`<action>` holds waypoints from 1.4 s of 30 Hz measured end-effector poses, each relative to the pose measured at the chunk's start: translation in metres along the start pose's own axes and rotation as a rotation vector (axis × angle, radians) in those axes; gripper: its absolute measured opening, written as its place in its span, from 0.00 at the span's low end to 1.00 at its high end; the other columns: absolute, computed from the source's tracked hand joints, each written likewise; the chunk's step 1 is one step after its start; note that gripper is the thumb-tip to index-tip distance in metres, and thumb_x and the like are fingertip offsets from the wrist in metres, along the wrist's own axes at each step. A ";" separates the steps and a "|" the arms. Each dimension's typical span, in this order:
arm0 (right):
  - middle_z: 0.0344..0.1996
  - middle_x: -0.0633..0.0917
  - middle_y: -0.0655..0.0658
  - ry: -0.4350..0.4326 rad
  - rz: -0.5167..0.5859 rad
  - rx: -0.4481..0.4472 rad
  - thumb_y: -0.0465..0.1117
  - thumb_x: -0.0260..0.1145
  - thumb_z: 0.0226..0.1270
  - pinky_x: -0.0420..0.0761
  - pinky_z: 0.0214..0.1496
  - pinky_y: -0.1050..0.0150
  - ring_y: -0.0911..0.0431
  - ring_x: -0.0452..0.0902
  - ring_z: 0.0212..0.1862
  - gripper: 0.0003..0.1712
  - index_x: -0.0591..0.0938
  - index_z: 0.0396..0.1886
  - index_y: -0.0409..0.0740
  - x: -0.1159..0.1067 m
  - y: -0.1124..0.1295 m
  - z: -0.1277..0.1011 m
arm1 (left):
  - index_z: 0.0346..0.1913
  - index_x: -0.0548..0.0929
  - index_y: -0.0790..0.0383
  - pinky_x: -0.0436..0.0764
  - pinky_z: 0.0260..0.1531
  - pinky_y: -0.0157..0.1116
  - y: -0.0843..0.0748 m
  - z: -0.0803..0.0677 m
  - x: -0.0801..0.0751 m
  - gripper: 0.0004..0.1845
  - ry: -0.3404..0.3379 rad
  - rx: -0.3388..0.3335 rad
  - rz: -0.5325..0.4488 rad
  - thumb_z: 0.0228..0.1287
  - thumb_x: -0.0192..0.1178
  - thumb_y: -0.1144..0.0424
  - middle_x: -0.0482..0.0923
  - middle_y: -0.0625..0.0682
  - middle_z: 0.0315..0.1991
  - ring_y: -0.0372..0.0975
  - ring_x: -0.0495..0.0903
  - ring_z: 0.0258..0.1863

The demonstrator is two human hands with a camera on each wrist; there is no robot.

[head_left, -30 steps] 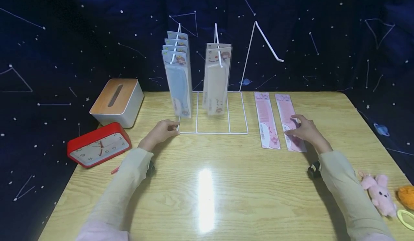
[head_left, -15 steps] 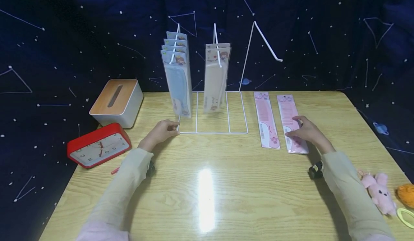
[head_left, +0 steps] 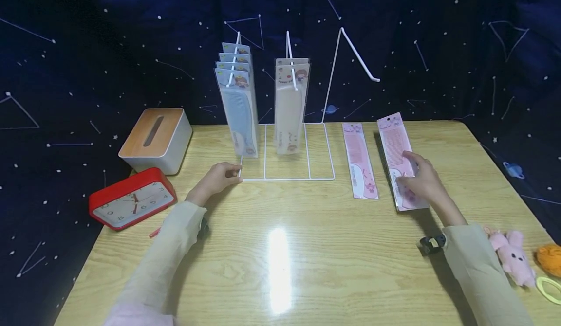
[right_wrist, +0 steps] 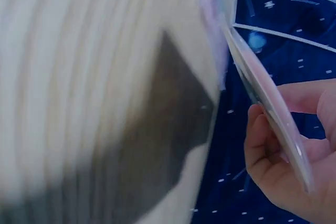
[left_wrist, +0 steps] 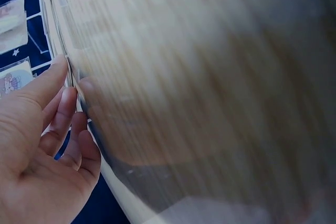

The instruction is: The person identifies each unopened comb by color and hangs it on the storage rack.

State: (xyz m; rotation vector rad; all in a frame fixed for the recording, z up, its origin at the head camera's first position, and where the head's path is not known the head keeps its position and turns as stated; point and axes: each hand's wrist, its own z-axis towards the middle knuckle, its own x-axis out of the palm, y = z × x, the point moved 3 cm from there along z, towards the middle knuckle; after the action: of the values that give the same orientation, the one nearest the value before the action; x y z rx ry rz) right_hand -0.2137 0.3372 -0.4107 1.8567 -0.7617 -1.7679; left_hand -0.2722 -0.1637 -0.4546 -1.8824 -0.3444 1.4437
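Fingers (head_left: 405,182) of the right hand (head_left: 422,182) are curled round the lower part of a pink packaged comb (head_left: 396,146), thumb on the upper face and the rest underneath, as the right wrist view shows; the pack is gripped low so that its far end is raised off the wooden table (head_left: 280,267), tilted up toward the backdrop. Fingers (left_wrist: 63,114) of the left hand (head_left: 215,179) are held lightly bent and close together against the front left corner of the white wire display stand (head_left: 287,177), apparently so that the light frame is steadied; whether the wire is truly pinched cannot be told.

Nearest on the right edge, a pink plush toy (head_left: 510,258), an orange fuzzy thing (head_left: 550,260) and a yellow ring (head_left: 548,287) are seen, well apart from the held pack. On the left a red alarm clock (head_left: 131,199) is laid, with a wood-topped tissue box (head_left: 155,138) behind it. A second pink comb pack (head_left: 360,160) is left flat between the stand and the raised one. Farther back, blue comb packs (head_left: 236,107) and cream comb packs (head_left: 289,104) are hung on two hooks, while the right hook (head_left: 357,53) is bare. Nothing is set between the lifted pack and that hook except the flat pack just beside the path.
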 end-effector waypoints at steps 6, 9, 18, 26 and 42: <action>0.63 0.60 0.23 -0.114 0.053 -0.140 0.27 0.67 0.54 0.71 0.55 0.37 0.31 0.63 0.57 0.45 0.58 0.72 0.36 0.002 0.028 -0.033 | 0.60 0.72 0.74 0.73 0.58 0.49 -0.001 -0.002 0.000 0.25 0.005 0.002 -0.017 0.64 0.61 0.64 0.77 0.59 0.41 0.50 0.75 0.47; 0.55 0.66 0.27 -0.149 0.080 -0.246 0.25 0.68 0.52 0.80 0.42 0.62 0.45 0.68 0.47 0.45 0.62 0.70 0.37 0.008 0.045 -0.052 | 0.60 0.73 0.75 0.74 0.57 0.49 -0.001 -0.002 0.000 0.24 0.000 0.011 -0.016 0.64 0.61 0.65 0.77 0.60 0.42 0.52 0.76 0.49; 0.48 0.68 0.59 -0.269 0.261 -0.583 0.14 0.68 0.40 0.77 0.37 0.82 0.68 0.70 0.43 0.46 0.67 0.65 0.33 0.016 0.085 -0.088 | 0.60 0.73 0.75 0.72 0.59 0.49 -0.001 -0.003 0.000 0.24 -0.003 0.012 -0.006 0.64 0.61 0.65 0.78 0.60 0.42 0.52 0.75 0.50; 0.51 0.69 0.58 -0.345 0.349 -0.692 0.06 0.63 0.31 0.76 0.45 0.81 0.64 0.72 0.48 0.51 0.65 0.64 0.27 0.011 0.096 -0.089 | 0.60 0.73 0.75 0.71 0.60 0.50 -0.003 -0.005 -0.002 0.24 -0.010 0.007 -0.003 0.64 0.61 0.65 0.78 0.60 0.42 0.51 0.75 0.49; 0.57 0.67 0.49 -0.244 0.616 -0.606 0.08 0.59 0.43 0.79 0.46 0.78 0.63 0.73 0.50 0.46 0.63 0.67 0.30 0.017 0.101 -0.069 | 0.60 0.73 0.74 0.71 0.59 0.51 -0.003 -0.003 -0.002 0.24 -0.006 0.025 0.003 0.64 0.61 0.65 0.77 0.57 0.38 0.48 0.73 0.45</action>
State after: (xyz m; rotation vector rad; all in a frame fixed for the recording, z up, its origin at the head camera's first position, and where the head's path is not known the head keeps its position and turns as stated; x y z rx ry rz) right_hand -0.1523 0.2480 -0.3506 0.8998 -0.6815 -1.5785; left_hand -0.2698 -0.1635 -0.4511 -1.8598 -0.3255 1.4498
